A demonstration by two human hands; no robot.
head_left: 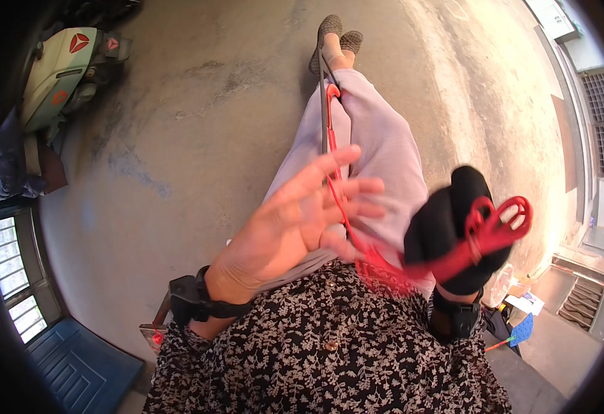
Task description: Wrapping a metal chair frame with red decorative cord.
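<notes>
Two hands point(295, 221) point(457, 238) — red cord point(495, 224) looped between.

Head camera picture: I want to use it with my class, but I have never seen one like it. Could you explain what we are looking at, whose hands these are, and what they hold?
The picture comes from a wide fisheye camera worn on a person's head, looking down, so straight edges bend near the rim. There is no machine, only the person's own two hands. The left hand is bare and open, fingers spread, with a thin red cord running across its fingers. The right hand wears a black glove and grips a bundle of the same cord in red loops. Both wrists carry black straps. Below them are a flowered top, pale trousers and, far off, the feet on a concrete floor. A pale green scooter stands at upper left.
</notes>
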